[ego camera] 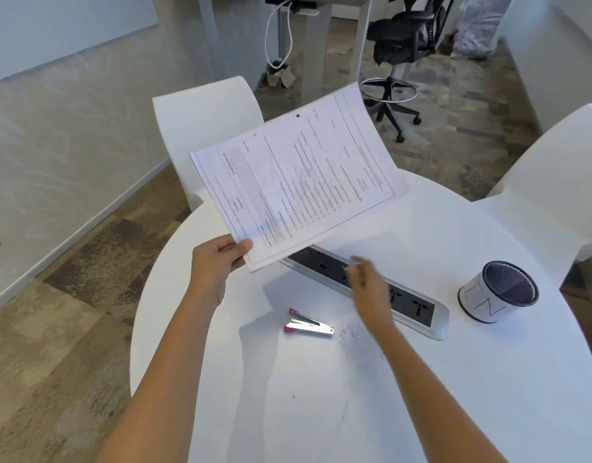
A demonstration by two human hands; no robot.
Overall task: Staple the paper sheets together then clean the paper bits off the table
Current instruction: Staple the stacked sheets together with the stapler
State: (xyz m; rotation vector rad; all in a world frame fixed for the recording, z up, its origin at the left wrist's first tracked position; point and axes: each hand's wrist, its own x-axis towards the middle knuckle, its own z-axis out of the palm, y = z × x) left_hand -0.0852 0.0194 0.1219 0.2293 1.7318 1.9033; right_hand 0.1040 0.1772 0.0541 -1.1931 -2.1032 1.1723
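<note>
Above the left of the table (321,412), the left hand (218,262) pinches a corner of the paper sheets (298,175), which are lifted clear and hang as one (no staple is visible, though stapling looks done). Further right lies the stapler (308,326), with uncleared paper bits (353,330) beside it. The blurred right hand (368,279) hovers just beyond, its grip unreadable.

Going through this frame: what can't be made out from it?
Blur: right hand motion-smeared in the head view; its grip is unreadable.
Too small: any staple in the paper sheets pinched by the left hand; the paper bits cannot be counted.
Hidden: the power strip has its far end partly behind the sheets, its middle behind the right hand.
</note>
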